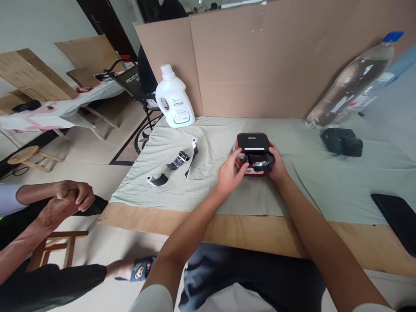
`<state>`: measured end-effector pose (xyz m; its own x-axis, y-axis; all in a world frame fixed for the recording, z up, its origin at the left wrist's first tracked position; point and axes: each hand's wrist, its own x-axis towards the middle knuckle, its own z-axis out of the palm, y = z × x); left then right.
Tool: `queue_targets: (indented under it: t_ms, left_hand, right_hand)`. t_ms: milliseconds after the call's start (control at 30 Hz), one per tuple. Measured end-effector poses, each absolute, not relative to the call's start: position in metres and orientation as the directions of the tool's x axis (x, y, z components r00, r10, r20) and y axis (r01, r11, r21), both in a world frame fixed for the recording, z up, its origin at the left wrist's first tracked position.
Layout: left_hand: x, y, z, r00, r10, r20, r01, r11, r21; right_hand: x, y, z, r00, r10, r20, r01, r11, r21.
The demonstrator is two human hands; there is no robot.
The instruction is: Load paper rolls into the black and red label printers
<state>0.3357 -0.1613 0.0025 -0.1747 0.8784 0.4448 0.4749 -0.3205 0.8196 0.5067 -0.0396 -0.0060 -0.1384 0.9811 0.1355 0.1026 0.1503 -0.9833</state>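
Small black-and-red printer [253, 149] sitting mid-tabletop [227, 195] on the grey cloth. Right hand [276, 162] clamped on its right side, probably just steadying it. Left hand [231, 171] with fingers loosely apart, poking at the open front. Curled black label strips [177, 161] lying just left, clear of the way.

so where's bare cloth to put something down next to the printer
Free: the cloth between the label printer and the black pouch, and the front strip near the left hand. Crowded: left of it, where the paper rolls lie.
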Motion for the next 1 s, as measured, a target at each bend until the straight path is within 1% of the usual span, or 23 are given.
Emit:
queue_targets:
  t_ms: [67, 167, 300, 367, 467, 533, 600, 667, 733, 800, 867, 900, 1000]
  left_hand:
    - [0.325, -0.158, 0.009, -0.152, 0.896, 0.417, 0.532, -0.281, 0.799]
    - [0.316, -0.154, 0.014, -0.079, 0.921, 0.38, 0.581, -0.267, 0.768]
    - [0.314, -0.153, 0.018, -0.053, 0.934, 0.353, 0.627, -0.244, 0.74]
    - [0.316, -0.153, 0.02, -0.055, 0.941, 0.334, 0.629, -0.227, 0.743]
    - [0.318, -0.154, 0.02, -0.086, 0.945, 0.316, 0.617, -0.199, 0.762]
    - [0.32, -0.155, 0.017, -0.1, 0.946, 0.308, 0.599, -0.19, 0.778]
    - [0.322, -0.155, 0.012, -0.098, 0.95, 0.297, 0.553, -0.196, 0.81]
    - [0.325, -0.152, 0.006, -0.119, 0.954, 0.275, 0.467, -0.19, 0.863]
    - [0.329, -0.146, -0.001, -0.17, 0.964, 0.207, 0.343, -0.139, 0.929]
    - [0.331, -0.138, -0.007, -0.197, 0.975, 0.107, 0.207, -0.065, 0.976]
    - [0.327, -0.13, -0.007, -0.171, 0.985, 0.037, 0.106, -0.019, 0.994]
    - [0.323, -0.127, -0.004, -0.154, 0.988, 0.031, 0.081, -0.019, 0.997]
    - [0.294, -0.118, 0.016, -0.157, 0.985, 0.072, 0.084, -0.06, 0.995]
  right_hand:
    - [0.506, -0.042, -0.007, -0.139, 0.983, 0.122, 0.126, 0.139, -0.982]
    - [0.505, -0.045, -0.006, -0.115, 0.99, 0.085, 0.102, 0.096, -0.99]
    - [0.506, -0.043, -0.003, -0.121, 0.991, 0.048, 0.091, 0.059, -0.994]
    - [0.508, -0.039, -0.002, -0.131, 0.991, 0.027, 0.139, 0.045, -0.989]
    - [0.511, -0.033, -0.003, -0.13, 0.991, 0.018, 0.268, 0.053, -0.962]
    - [0.512, -0.031, -0.004, -0.125, 0.992, 0.009, 0.323, 0.049, -0.945]
    - [0.513, -0.034, -0.006, -0.111, 0.994, 0.001, 0.294, 0.034, -0.955]
    - [0.516, -0.043, -0.008, -0.108, 0.994, 0.005, 0.209, 0.028, -0.978]
    - [0.522, -0.055, -0.009, -0.156, 0.987, 0.033, 0.126, 0.053, -0.991]
    - [0.53, -0.069, -0.008, -0.247, 0.967, 0.067, 0.083, 0.09, -0.993]
    - [0.535, -0.079, -0.005, -0.319, 0.943, 0.099, 0.091, 0.134, -0.987]
    - [0.534, -0.082, -0.001, -0.337, 0.935, 0.115, 0.111, 0.16, -0.981]
    - [0.514, -0.078, 0.019, -0.365, 0.914, 0.178, 0.165, 0.251, -0.954]
